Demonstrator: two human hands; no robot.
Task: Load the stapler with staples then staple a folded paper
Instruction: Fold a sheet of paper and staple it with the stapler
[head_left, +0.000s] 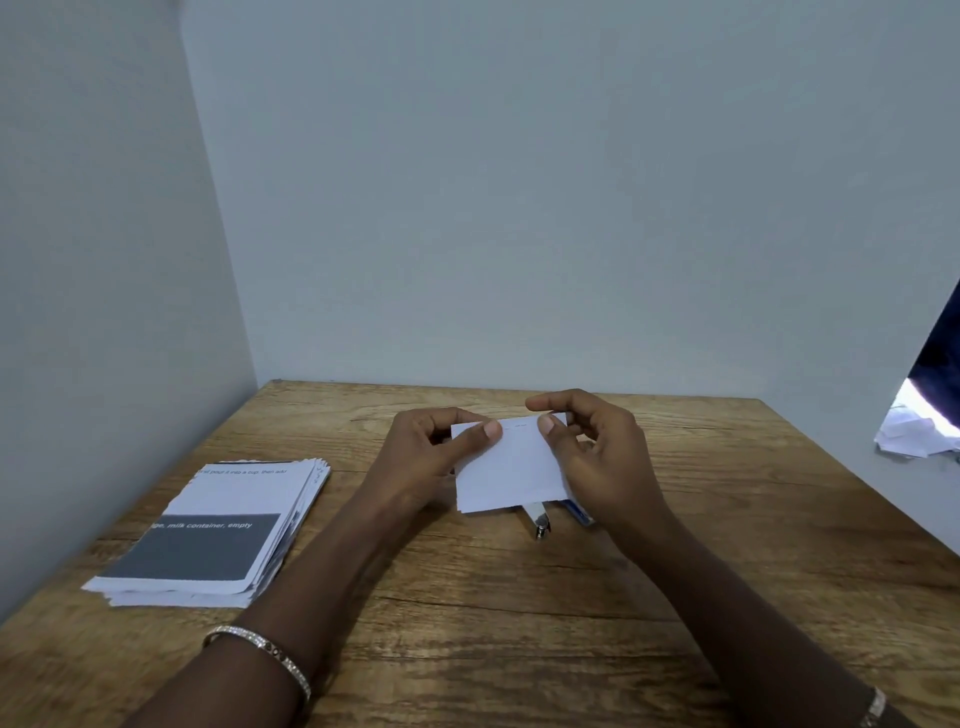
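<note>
A small folded white paper (511, 467) is held up above the wooden table (467, 597), near its far middle. My left hand (428, 457) pinches the paper's upper left edge with thumb on top. My right hand (597, 452) pinches its upper right corner. Below the paper, a metal stapler (540, 519) lies on the table, mostly hidden by the paper and my right hand; only its silver end and a bit of blue (581, 512) beside it show.
A stack of printed paper sheets (218, 535) lies at the left of the table. Grey walls close the left and back sides. Crumpled white paper (909, 428) lies beyond the table's right edge.
</note>
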